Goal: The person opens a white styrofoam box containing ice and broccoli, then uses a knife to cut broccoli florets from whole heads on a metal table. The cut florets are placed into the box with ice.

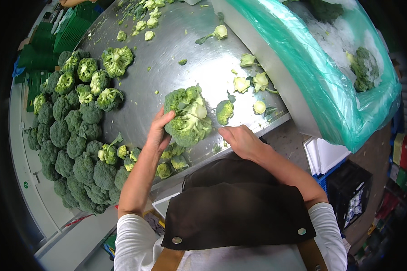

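My left hand [160,130] holds a large broccoli head [188,117] by its left side, with the pale stem side turned up and to the right. My right hand [240,140] is closed around a small knife, mostly hidden; its thin blade [200,119] lies against the stem. Just right of this head, a small broccoli floret [225,111] rests on the stainless steel table [156,64]. Cut stem pieces [241,84] lie farther right. Under and behind my left hand are more small florets [179,162] near the table's front edge.
Many broccoli heads [84,168] are piled at the left. A box lined with a green plastic bag [312,74] holds ice [342,37] and broccoli at the right. Stem offcuts [149,35] lie at the back. Green crates [73,30] stand back left; a black crate [349,189] is low right.
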`<state>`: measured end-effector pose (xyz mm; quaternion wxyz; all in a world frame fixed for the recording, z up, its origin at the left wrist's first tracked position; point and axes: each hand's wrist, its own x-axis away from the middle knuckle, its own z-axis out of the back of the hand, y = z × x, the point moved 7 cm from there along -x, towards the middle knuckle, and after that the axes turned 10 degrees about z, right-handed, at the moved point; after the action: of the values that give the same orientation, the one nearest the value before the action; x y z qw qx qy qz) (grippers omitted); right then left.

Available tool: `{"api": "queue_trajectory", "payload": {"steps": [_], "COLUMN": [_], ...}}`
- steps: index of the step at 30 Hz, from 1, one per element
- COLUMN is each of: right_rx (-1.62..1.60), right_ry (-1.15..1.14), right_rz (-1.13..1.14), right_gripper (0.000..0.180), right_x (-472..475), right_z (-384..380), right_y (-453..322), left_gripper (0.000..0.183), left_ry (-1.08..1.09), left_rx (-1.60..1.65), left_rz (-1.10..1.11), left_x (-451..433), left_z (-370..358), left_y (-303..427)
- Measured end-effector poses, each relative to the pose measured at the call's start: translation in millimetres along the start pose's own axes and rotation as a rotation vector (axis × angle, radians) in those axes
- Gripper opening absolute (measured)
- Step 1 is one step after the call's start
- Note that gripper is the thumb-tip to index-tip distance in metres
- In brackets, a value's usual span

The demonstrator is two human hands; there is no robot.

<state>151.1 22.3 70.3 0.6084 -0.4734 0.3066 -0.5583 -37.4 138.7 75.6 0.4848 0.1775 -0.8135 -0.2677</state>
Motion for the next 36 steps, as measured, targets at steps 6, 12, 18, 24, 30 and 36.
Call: {"api": "queue_trajectory", "payload": {"steps": [6, 12, 18, 24, 30, 36], "right_rx": [-0.205, -0.259, -0.729, -0.981, -0.238, 0.265], "right_ry": [-0.049, -0.063, -0.214, -0.282, 0.194, 0.235], "right_rz": [-0.077, -0.122, -0.528, -0.624, -0.078, 0.240], "right_gripper": [0.050, 0.059, 0.061, 0.059, 0.034, 0.053], "right_x": [-4.3, -10.7, 4.4, 1.1, -17.4, -41.5], "right_z": [-17.0, -17.0, -30.6, -44.1, -1.2, 5.9], "right_y": [12.7, 23.5, 9.9, 15.3, 9.5, -72.1], "left_gripper": [0.059, 0.061, 0.061, 0.067, 0.053, 0.060], "left_ry": [0.087, 0.066, 0.093, 0.152, 0.230, 0.319], "left_rx": [0.015, 0.127, 0.085, 0.140, 0.051, 0.020], "left_rz": [-0.005, 0.036, 0.018, 0.003, 0.007, 0.001], "left_x": [-1.9, -12.0, -13.7, -27.3, -21.6, -7.3], "left_z": [0.0, 10.0, 18.5, 43.6, 39.8, 12.7], "left_y": [-3.1, -15.1, -22.8, -36.5, -22.2, -18.5]}}
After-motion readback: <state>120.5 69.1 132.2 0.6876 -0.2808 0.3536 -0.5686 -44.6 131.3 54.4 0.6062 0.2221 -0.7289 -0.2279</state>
